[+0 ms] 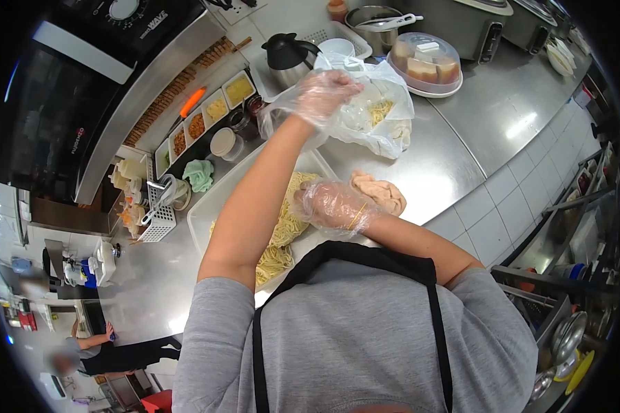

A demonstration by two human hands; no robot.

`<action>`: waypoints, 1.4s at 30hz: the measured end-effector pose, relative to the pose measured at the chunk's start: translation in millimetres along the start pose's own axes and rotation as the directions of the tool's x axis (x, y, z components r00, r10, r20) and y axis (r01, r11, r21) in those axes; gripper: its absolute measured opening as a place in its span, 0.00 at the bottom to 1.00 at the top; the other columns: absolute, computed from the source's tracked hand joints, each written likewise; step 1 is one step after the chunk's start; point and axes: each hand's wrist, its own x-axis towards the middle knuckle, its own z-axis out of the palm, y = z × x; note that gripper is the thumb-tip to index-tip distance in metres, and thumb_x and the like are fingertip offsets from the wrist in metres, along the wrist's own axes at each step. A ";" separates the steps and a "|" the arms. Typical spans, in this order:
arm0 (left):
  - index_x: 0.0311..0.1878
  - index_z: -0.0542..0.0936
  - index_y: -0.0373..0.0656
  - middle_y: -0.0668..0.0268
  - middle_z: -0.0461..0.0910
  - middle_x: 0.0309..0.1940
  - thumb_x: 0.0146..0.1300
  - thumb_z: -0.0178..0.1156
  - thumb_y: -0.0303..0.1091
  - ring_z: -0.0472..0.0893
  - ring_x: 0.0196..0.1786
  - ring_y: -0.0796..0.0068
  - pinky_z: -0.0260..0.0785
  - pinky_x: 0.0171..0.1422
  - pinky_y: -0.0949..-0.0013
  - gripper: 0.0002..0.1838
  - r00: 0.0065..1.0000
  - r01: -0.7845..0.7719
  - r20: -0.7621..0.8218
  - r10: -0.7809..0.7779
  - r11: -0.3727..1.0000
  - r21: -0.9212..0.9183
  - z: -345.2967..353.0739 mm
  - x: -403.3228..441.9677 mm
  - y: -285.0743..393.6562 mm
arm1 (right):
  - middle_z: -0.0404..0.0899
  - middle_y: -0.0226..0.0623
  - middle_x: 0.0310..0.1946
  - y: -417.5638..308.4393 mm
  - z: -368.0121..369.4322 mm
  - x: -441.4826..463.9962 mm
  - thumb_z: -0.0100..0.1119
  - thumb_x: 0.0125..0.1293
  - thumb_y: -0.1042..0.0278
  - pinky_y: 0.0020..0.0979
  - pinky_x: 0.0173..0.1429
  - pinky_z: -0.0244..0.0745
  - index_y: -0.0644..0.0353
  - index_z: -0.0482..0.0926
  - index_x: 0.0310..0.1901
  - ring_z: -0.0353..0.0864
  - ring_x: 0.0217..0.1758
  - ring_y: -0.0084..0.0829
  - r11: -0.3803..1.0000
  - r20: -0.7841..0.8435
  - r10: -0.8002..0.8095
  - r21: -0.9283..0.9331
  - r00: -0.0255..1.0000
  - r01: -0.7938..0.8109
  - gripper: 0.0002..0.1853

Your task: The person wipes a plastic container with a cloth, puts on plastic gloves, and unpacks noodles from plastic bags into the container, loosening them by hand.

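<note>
My left hand (329, 93), in a loose clear plastic glove, is raised beside an open white plastic bag (391, 134) with some noodles inside. Its fingers are curled together; what they hold, if anything, is too small to make out. Below it, a white tray (198, 215) contains a heap of yellow noodles (277, 258), partly covered by my left forearm. My right hand (334, 205), gloved with a rubber band at the wrist, is at the tray's right side against the noodles. Its fingers are curled and their tips hidden. A peach cloth (379, 193) lies just right of it.
Behind the tray stand a lidded round container (224, 143), topping tubs (215, 108), a green cloth (198, 175) and a steel jug (289, 62). A covered food dish (426, 63) sits beyond the bag. Another person (93, 351) is at the far lower left.
</note>
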 end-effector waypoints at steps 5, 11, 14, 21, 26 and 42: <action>0.34 0.75 0.41 0.70 0.72 0.23 0.56 0.61 0.31 0.66 0.24 0.81 0.58 0.28 0.78 0.06 0.976 0.217 0.213 -0.042 0.255 -0.942 -33.5 -76.0 -2.5 | 0.75 0.45 0.32 -3.6 -3.3 3.9 0.52 0.58 0.57 0.43 0.42 0.70 0.62 0.73 0.31 0.76 0.37 0.45 0.999 0.074 0.026 0.031 0.997 -0.029 0.14; 0.36 0.76 0.42 0.71 0.70 0.23 0.56 0.61 0.35 0.65 0.26 0.80 0.56 0.31 0.77 0.09 0.992 0.125 0.126 0.011 0.053 -0.991 -34.6 -143.5 -38.2 | 0.74 0.48 0.28 -10.7 -7.2 6.5 0.55 0.56 0.60 0.45 0.39 0.69 0.62 0.71 0.34 0.75 0.34 0.48 0.997 0.144 0.072 0.007 0.987 -0.074 0.13; 0.37 0.77 0.44 0.71 0.70 0.24 0.56 0.61 0.36 0.65 0.27 0.80 0.55 0.32 0.76 0.09 0.995 0.097 0.097 -0.009 0.040 -0.994 -33.1 -161.2 -48.2 | 0.74 0.49 0.26 -8.0 -1.6 6.8 0.56 0.56 0.60 0.45 0.39 0.69 0.63 0.73 0.34 0.75 0.33 0.48 0.996 0.082 0.072 0.044 0.994 -0.075 0.13; 0.52 0.71 0.41 0.66 0.74 0.33 0.59 0.59 0.34 0.72 0.34 0.76 0.65 0.40 0.74 0.18 0.993 0.120 0.120 -0.022 0.028 -0.992 -43.3 -173.6 -45.3 | 0.75 0.48 0.29 -9.8 -1.5 8.4 0.58 0.54 0.60 0.43 0.41 0.70 0.61 0.75 0.35 0.75 0.36 0.47 0.997 0.086 0.072 -0.018 0.994 -0.070 0.13; 0.65 0.61 0.51 0.62 0.71 0.41 0.61 0.56 0.40 0.71 0.43 0.67 0.64 0.51 0.65 0.29 0.995 -0.096 0.004 0.105 0.925 -0.369 -30.6 -137.1 -35.7 | 0.75 0.48 0.29 -7.1 -1.5 4.3 0.58 0.54 0.58 0.43 0.41 0.70 0.60 0.76 0.36 0.75 0.36 0.47 0.988 0.121 0.154 -0.034 0.981 -0.152 0.14; 0.66 0.57 0.48 0.57 0.70 0.47 0.57 0.55 0.50 0.72 0.49 0.60 0.68 0.50 0.62 0.36 0.984 -0.158 0.167 0.055 0.693 0.703 17.8 -42.0 -8.3 | 0.74 0.42 0.26 15.2 -14.8 -23.7 0.57 0.56 0.65 0.35 0.34 0.71 0.62 0.73 0.31 0.76 0.29 0.38 0.977 -0.398 0.011 0.198 0.917 0.074 0.09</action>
